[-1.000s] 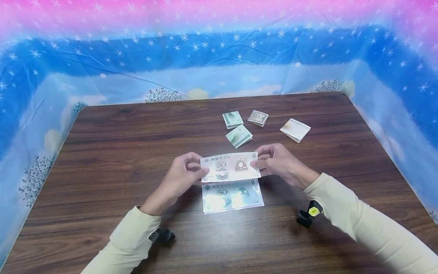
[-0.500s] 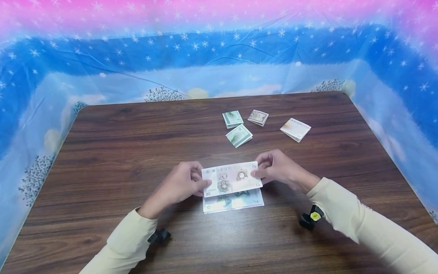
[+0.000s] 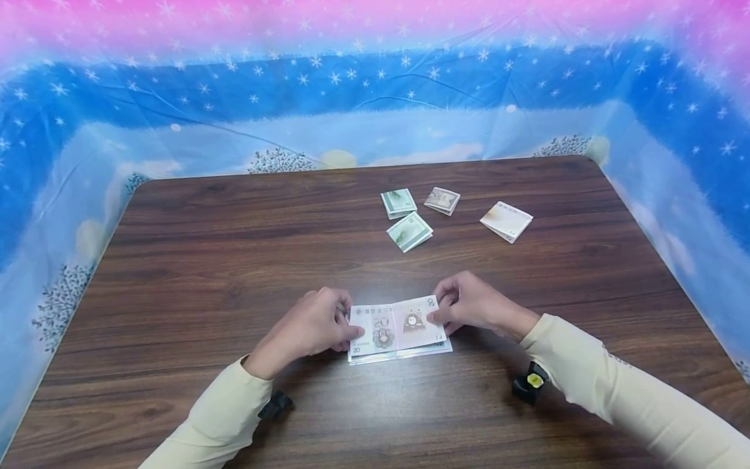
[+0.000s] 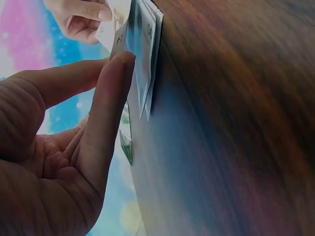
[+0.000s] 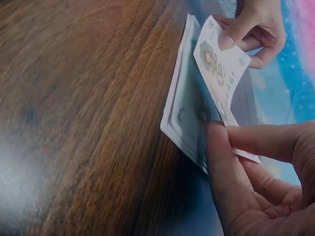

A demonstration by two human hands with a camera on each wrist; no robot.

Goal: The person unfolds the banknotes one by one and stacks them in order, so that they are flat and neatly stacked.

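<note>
A pale play banknote (image 3: 410, 326) marked 20 is stretched between my two hands, with a crease down its middle. My left hand (image 3: 322, 322) pinches its left end between thumb and fingers, and my right hand (image 3: 469, 303) pinches the right end the same way. Just under it on the table lies a small stack of banknotes (image 3: 401, 355), mostly covered in the head view. The right wrist view shows this banknote stack (image 5: 184, 108) flat on the wood, with the 20 note (image 5: 219, 69) raised at a slant above it.
Beyond my hands, two folded green banknotes (image 3: 410, 232) lie close together. A folded brown banknote (image 3: 442, 201) is beside them, and a folded cream banknote (image 3: 506, 222) sits farther right. The dark wooden table (image 3: 234, 260) is bordered by a snowflake-patterned cloth (image 3: 351, 78).
Both hands have brought the 20 note down and toward me, so it now covers most of the stack that showed below it. The folded notes have stayed put.
</note>
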